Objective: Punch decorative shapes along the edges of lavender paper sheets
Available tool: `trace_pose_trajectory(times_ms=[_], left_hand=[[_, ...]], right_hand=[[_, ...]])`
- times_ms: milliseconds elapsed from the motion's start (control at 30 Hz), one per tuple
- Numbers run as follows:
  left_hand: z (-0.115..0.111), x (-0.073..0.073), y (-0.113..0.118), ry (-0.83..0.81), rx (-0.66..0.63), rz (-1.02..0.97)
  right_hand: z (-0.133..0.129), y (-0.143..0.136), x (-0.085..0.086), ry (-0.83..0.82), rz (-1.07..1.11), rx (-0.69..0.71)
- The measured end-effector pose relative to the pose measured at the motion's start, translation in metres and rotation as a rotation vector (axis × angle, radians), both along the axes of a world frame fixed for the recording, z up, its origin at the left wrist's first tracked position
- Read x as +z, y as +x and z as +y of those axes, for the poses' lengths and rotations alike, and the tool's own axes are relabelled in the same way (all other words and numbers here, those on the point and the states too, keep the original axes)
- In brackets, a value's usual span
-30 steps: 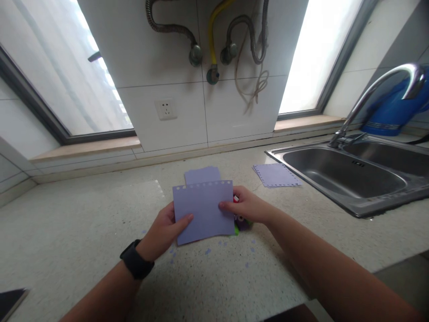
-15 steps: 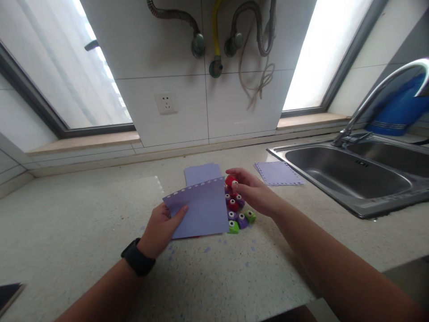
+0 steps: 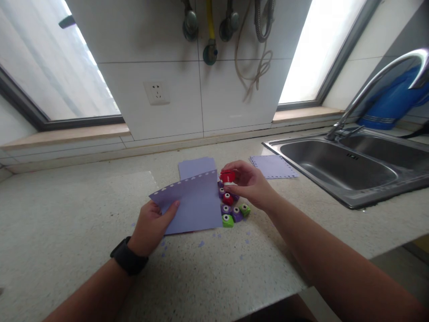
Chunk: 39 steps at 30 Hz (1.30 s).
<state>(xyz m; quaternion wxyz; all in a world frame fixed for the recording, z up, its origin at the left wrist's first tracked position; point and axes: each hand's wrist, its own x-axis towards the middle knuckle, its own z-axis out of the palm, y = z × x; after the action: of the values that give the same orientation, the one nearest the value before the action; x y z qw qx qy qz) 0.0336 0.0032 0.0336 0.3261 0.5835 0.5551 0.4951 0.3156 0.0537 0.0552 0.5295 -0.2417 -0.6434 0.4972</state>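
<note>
My left hand [image 3: 154, 223] grips a purple sheet of paper [image 3: 194, 203] by its left side, thumb on top. A row of punched holes runs along the sheet's far edge. Between the thumb and fingers of my right hand [image 3: 250, 183] is a red craft punch [image 3: 228, 176], held just beside the sheet's right edge. Below it, several small punches cluster on the counter: a red punch [image 3: 228, 199], a purple punch [image 3: 237, 214] and a green punch [image 3: 228, 220] among them. The sheet hides part of the counter beneath it.
Behind the held sheet lies a stack of purple paper [image 3: 196, 165]. Sheets with punched edges [image 3: 273, 166] lie near the steel sink [image 3: 335, 179] on the right. Purple paper scraps [image 3: 201, 244] dot the counter [image 3: 187, 277]. A tiled wall with a socket [image 3: 157, 93] stands behind.
The red punch has turned in my right hand, so its red body now faces up more. The sheet stays in my left hand. The whole view has shifted slightly.
</note>
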Motion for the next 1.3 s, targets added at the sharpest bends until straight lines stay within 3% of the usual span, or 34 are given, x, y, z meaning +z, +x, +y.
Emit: trace_pose_trajectory(times_ms=[133, 233, 567, 867, 1100, 1300], left_hand=[[0.0, -0.002, -0.002, 0.007, 0.019, -0.008], [0.002, -0.005, -0.003, 0.006, 0.034, -0.013], [0.001, -0.002, 0.0, -0.01, 0.045, -0.052], [0.0, 0.0, 0.0, -0.005, 0.033, -0.077], [0.002, -0.006, -0.003, 0.013, 0.039, -0.052], [0.001, -0.001, -0.001, 0.003, 0.026, -0.06]], right_hand=[[-0.002, 0.002, 0.004, 0.212, -0.103, -0.112], [-0.003, 0.003, 0.005, 0.248, -0.136, -0.11], [-0.012, 0.0, 0.008, 0.188, -0.119, 0.015], [-0.015, 0.002, 0.009, 0.012, 0.002, 0.139], [-0.013, 0.002, 0.008, -0.038, 0.044, 0.106], [-0.013, -0.002, 0.009, -0.102, 0.097, 0.14]])
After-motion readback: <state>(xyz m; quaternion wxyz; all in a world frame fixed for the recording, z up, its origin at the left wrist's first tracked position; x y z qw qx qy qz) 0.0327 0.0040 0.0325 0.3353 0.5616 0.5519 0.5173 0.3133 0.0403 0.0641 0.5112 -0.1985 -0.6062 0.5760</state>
